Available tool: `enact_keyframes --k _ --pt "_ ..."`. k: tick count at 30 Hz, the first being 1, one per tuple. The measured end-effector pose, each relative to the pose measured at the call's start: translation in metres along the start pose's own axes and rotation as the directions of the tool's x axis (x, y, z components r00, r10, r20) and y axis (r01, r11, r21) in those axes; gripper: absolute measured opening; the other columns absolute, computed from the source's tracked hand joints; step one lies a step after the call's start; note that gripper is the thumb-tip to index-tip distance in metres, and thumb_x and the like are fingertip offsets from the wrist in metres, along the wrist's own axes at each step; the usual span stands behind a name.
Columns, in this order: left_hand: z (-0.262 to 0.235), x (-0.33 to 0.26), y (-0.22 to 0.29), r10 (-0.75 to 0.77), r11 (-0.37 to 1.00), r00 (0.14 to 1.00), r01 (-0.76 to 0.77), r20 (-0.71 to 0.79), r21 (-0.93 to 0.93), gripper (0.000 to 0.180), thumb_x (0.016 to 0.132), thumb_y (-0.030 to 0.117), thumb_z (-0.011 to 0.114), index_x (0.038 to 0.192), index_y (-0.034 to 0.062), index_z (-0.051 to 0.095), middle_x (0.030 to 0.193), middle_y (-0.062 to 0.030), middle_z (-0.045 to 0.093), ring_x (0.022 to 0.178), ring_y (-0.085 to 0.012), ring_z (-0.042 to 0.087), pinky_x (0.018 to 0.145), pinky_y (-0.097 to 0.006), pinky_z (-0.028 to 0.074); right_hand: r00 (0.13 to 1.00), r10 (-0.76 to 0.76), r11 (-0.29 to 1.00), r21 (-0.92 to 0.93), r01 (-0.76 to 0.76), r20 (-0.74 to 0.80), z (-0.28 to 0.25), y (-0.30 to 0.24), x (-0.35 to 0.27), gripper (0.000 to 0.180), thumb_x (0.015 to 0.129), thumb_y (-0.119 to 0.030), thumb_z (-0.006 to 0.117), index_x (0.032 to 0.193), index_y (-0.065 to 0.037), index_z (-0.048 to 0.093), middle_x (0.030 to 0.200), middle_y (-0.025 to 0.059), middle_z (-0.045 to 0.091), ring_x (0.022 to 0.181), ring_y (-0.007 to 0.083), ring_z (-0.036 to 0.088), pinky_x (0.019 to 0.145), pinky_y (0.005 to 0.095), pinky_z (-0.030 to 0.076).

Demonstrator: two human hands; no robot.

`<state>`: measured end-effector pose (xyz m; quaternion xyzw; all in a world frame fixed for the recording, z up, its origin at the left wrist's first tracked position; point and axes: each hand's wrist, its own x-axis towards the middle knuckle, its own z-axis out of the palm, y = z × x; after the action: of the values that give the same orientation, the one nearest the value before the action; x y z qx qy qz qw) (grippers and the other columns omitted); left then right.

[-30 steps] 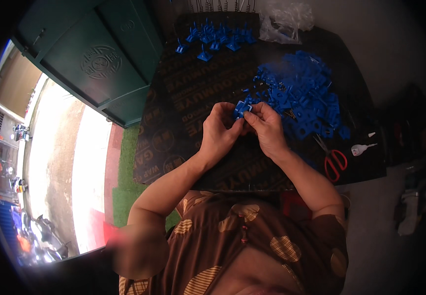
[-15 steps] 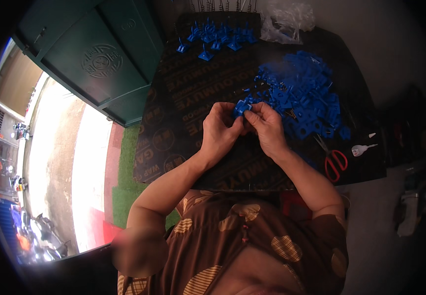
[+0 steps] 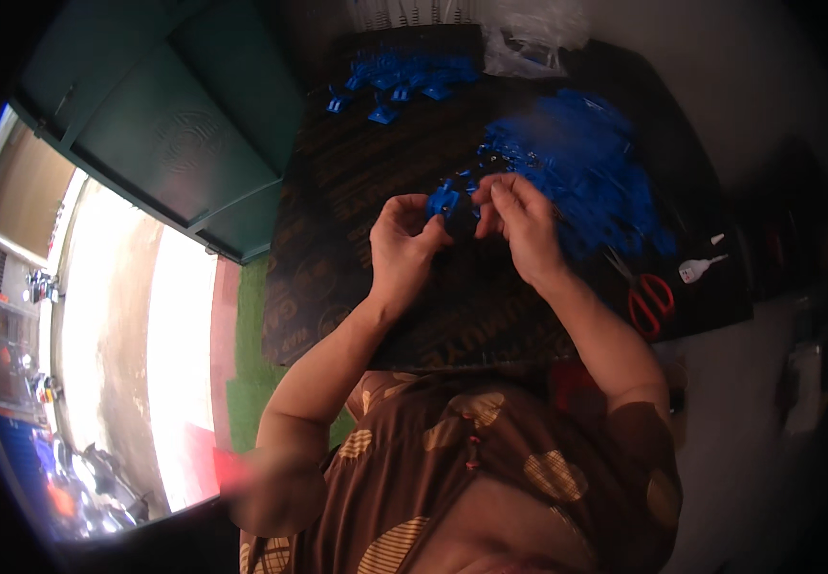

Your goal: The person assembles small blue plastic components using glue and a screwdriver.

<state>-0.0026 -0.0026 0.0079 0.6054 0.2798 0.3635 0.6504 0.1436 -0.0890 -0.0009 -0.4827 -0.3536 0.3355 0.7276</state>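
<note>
My left hand [image 3: 402, 241] pinches a small blue plastic part [image 3: 444, 201] between thumb and fingers, above the dark tabletop. A short way to the right, apart from that part, is my right hand [image 3: 526, 225]. Its thumb and fingers are drawn together; whatever they hold, if anything, is too small and blurred to name. Just beyond both hands, a heap of loose blue plastic parts [image 3: 591, 167] spreads over the right side of the table, with tiny blue bits at its near left edge.
Several blue pieces with upright stems [image 3: 382, 113] stand at the far left of the table [image 3: 337, 191]. Behind the heap lies a clear plastic bag [image 3: 533, 43]. Red-handled scissors [image 3: 650, 304] and a small white bottle [image 3: 699, 269] lie at the right. A green door [image 3: 185, 134] stands at the left.
My right hand has come off the blue part and moved apart from my left hand, which keeps hold of it. The whole view has shifted slightly.
</note>
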Motion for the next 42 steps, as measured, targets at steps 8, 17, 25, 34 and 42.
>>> enact_keyframes --k 8,17,25,34,42 --pt "-0.006 0.002 0.004 0.047 0.998 0.999 -0.046 -0.016 0.04 0.026 0.088 0.003 0.06 0.111 -0.005 0.05 0.092 -0.0102 0.062 0.072 -0.0133 0.063 0.067 -0.024 0.052 0.941 -0.333 0.926 -0.208 0.314 -0.06 -0.03 -0.089 0.005 0.017 0.096 -0.014 0.051 0.097 -0.001 0.063 0.09 0.0075 0.064 0.067 0.0093 0.054 0.06 0.0241 0.047" --pt "-0.007 0.004 0.003 0.071 0.997 0.997 -0.071 0.0 0.042 0.025 0.088 0.004 0.06 0.11 -0.0058 0.051 0.091 -0.0112 0.062 0.072 -0.0137 0.063 0.067 -0.025 0.052 0.984 -0.16 0.464 -0.873 0.15 0.084 -0.088 -0.082 -0.028 0.014 0.092 -0.012 0.056 0.095 0.0 0.064 0.082 0.0093 0.067 0.069 0.0166 0.062 0.062 0.0276 0.049" --pt "-0.01 0.001 0.005 0.063 0.997 0.998 -0.063 -0.002 0.048 0.028 0.088 0.006 0.06 0.112 -0.0057 0.051 0.092 -0.0115 0.062 0.073 -0.0139 0.064 0.067 -0.024 0.053 0.98 0.133 0.091 -0.986 0.137 0.148 -0.081 -0.091 -0.079 0.023 0.084 -0.02 0.068 0.093 0.0 0.062 0.096 0.0149 0.062 0.09 0.0297 0.061 0.078 0.038 0.05" --pt "-0.009 0.0 0.008 0.055 0.998 0.998 -0.056 0.034 0.019 0.031 0.088 0.007 0.061 0.114 -0.0056 0.051 0.095 -0.0119 0.062 0.074 -0.0144 0.064 0.067 -0.025 0.053 0.972 0.014 0.013 -0.972 0.236 0.236 -0.083 -0.052 -0.105 0.021 0.082 -0.015 0.068 0.09 0.0 0.056 0.091 0.0151 0.061 0.089 0.0313 0.061 0.074 0.0413 0.05" --pt "-0.008 0.0 0.005 0.031 1.0 0.998 -0.031 0.046 -0.001 0.031 0.086 0.004 0.063 0.113 -0.0052 0.051 0.094 -0.0106 0.063 0.074 -0.0132 0.063 0.066 -0.024 0.052 0.955 -0.284 0.621 -0.743 0.249 0.083 -0.037 -0.041 -0.107 0.018 0.091 -0.005 0.057 0.108 0.002 0.056 0.082 0.0139 0.064 0.067 0.0215 0.065 0.058 0.0301 0.049"
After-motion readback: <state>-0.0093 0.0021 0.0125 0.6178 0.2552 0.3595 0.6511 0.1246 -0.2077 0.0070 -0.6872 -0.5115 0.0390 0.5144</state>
